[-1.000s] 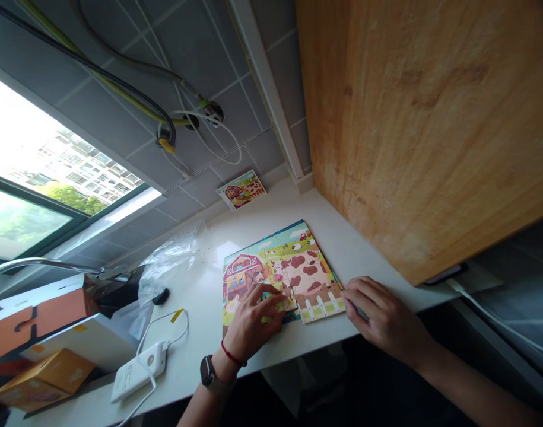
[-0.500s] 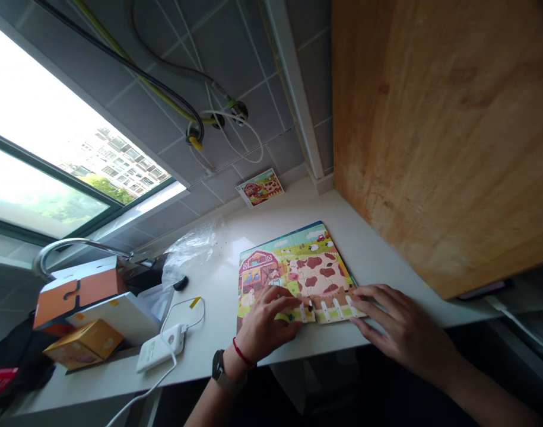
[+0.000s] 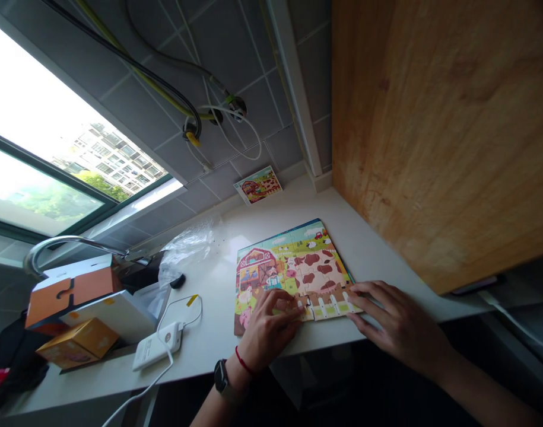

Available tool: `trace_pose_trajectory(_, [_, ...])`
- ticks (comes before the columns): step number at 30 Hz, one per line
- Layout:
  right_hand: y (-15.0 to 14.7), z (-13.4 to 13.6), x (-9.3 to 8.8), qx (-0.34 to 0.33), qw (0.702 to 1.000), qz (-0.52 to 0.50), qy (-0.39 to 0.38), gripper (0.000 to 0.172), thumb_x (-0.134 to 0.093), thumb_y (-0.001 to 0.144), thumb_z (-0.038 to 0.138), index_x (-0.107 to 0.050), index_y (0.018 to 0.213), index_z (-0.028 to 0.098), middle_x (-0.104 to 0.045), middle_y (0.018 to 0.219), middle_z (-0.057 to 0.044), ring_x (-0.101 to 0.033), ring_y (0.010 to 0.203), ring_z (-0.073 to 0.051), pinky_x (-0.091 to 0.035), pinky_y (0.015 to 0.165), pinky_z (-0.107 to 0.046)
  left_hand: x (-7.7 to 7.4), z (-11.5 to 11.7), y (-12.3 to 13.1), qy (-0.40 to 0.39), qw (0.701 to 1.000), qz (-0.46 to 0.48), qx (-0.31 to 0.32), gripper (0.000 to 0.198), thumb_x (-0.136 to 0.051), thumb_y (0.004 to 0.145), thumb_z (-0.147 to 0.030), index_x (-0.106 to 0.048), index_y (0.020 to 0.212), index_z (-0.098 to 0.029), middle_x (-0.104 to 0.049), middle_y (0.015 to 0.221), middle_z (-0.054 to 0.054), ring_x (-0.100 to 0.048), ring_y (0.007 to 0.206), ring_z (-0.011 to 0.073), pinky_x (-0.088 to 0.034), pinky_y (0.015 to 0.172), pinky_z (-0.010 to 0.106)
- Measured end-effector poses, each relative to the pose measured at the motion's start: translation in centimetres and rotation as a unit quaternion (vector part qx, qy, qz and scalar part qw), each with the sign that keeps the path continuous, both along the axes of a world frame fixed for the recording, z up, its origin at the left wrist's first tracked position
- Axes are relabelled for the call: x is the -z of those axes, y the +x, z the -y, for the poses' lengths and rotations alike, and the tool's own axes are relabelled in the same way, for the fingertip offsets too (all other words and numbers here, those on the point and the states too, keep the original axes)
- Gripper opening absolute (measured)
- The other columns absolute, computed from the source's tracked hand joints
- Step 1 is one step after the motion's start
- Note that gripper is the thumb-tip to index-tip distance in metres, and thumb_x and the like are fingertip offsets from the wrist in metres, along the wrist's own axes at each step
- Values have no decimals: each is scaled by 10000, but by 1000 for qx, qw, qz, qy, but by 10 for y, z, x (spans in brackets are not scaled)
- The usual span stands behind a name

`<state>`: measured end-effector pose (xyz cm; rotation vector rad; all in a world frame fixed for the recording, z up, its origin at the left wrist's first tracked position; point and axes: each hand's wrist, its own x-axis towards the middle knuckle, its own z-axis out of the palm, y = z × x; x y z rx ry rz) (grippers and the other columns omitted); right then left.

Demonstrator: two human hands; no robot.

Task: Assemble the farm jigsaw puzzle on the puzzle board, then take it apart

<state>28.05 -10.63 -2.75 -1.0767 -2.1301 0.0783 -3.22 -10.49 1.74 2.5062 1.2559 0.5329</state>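
Observation:
A farm jigsaw puzzle (image 3: 316, 270) with a barn, a cow and a fence lies on the white counter. My left hand (image 3: 273, 323) rests over its lower middle, fingers bent and drawn together on the fence pieces; what they grip, if anything, is hidden. A thin dark gap shows between pieces beside those fingertips. At the puzzle's lower right corner, my right hand (image 3: 393, 320) has its fingers apart, with the thumb and fingertips touching the edge.
A small picture card (image 3: 259, 185) leans against the tiled wall. Left of the puzzle are crumpled clear plastic (image 3: 189, 246), a white power bank (image 3: 158, 346) with a cable, an orange box (image 3: 78, 296) and a faucet (image 3: 75, 239). A wooden panel (image 3: 431, 130) stands at right.
The gap between the fence pieces near my left hand has narrowed. My left fingers have drawn closer together, uncovering the farmer picture. My right hand stays at the corner.

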Motion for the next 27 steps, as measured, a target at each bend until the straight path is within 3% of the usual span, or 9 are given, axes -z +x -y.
trace_pose_trajectory(6, [0, 1, 3, 0, 1000, -2, -16, 156, -590, 1046, 253, -694, 1157, 217, -732, 1109, -104, -691, 995, -266, -542, 858, -411, 5, 5, 0, 40, 999, -22, -9, 310, -655, 1036, -254, -748, 1309, -367, -607, 1458, 86, -567, 1385, 304, -592, 1084, 518])
trace_pose_trajectory(11, [0, 1, 3, -2, 1000, -5, -23, 162, -607, 1036, 245, -692, 1170, 212, -732, 1119, -107, -691, 1004, -271, -546, 865, -418, 11, 9, -1, 61, 997, -41, 1, 312, -646, 1027, -224, -738, 1313, -308, -649, 1471, 79, -560, 1431, 310, -606, 1094, 513])
trace_pose_trajectory(19, [0, 1, 0, -4, 1000, -9, -21, 159, -644, 1003, 207, -700, 1152, 206, -730, 1114, -100, -689, 998, -265, -538, 866, -397, 23, 23, -6, 94, 986, -136, 13, 554, -482, 1085, -169, -442, 1621, -306, -504, 1640, 37, -362, 1594, 297, -492, 1219, 571])
trace_pose_trajectory(27, [0, 1, 3, -5, 1000, -2, -23, 143, -636, 1010, 213, -700, 1137, 201, -723, 1120, -102, -684, 1003, -265, -534, 877, -403, 21, 31, -4, 101, 982, -160, -1, 651, -444, 1028, -78, -412, 1638, -305, -494, 1645, 25, -376, 1587, 297, -494, 1210, 563])
